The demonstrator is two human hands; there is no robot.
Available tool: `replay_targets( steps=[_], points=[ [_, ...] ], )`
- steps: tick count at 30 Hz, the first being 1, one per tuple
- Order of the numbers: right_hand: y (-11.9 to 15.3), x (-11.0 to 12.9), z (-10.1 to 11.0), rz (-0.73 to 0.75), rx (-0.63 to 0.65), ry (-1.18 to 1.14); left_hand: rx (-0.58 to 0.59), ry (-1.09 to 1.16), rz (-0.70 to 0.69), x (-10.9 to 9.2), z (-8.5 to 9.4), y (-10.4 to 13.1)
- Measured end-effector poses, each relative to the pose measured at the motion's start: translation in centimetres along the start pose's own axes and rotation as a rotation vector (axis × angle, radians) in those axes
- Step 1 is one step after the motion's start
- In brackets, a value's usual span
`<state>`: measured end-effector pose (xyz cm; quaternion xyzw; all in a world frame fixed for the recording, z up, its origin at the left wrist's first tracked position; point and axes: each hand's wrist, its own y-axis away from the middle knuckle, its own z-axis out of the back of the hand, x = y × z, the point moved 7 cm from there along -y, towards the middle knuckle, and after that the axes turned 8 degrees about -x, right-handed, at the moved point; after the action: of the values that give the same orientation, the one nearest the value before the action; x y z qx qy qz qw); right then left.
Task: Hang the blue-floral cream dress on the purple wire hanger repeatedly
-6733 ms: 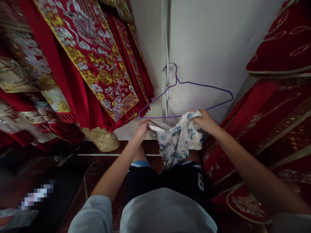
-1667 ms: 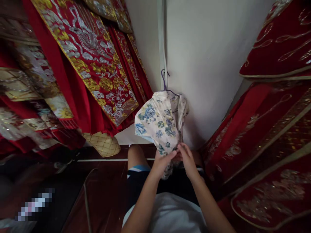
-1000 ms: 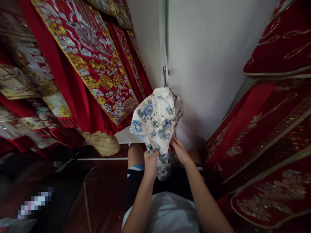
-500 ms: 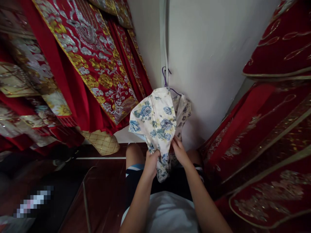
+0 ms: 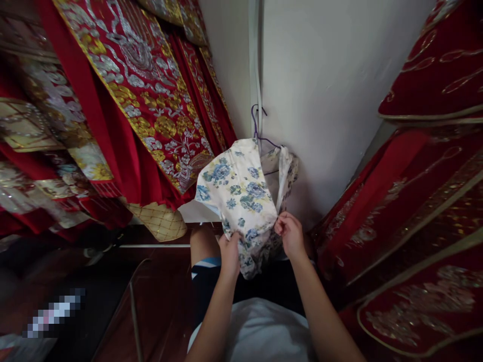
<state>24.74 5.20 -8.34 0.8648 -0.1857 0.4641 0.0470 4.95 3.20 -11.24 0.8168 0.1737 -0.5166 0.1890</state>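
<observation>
A cream garment with blue flowers (image 5: 241,188) hangs at the middle of the view from a purple hanger (image 5: 255,120), its neckline open toward the right. My left hand (image 5: 230,251) grips the garment's lower left part, the thumb on top of the cloth. At the right, my right hand (image 5: 290,232) pinches the edge of the front opening, its fingers curled together. The lower end of the cloth hangs bunched between my hands, over my lap.
Red embroidered garments with gold and silver patterns (image 5: 162,120) hang on the left. More dark red embroidered cloth (image 5: 407,201) hangs on the right. A pale wall (image 5: 320,75) stands behind the hanger. At the lower left lies a black surface (image 5: 90,301).
My right hand has moved right and slightly up, drawing the garment's edge outward, so the opening is wider. My left hand has shifted a little to the left.
</observation>
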Motion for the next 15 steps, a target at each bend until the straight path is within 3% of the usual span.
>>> replay_targets(
  steps=[4, 6, 10, 15],
  points=[
    [0.3, 0.5, 0.3, 0.024, -0.029, 0.039, -0.147, -0.002, -0.392, -1.4, 2.0, 0.0],
    [0.6, 0.7, 0.0, 0.044, -0.006, 0.093, -0.180, -0.063, -0.572, -2.3, 2.1, 0.9],
    [1.1, 1.2, -0.8, 0.109, 0.065, 0.234, 0.049, -0.152, -0.725, -3.6, -0.6, 2.5],
    [1.5, 1.8, -1.5, 0.108, 0.131, 0.322, 0.269, -0.193, -0.693, -3.1, -3.8, 3.2]
  ],
)
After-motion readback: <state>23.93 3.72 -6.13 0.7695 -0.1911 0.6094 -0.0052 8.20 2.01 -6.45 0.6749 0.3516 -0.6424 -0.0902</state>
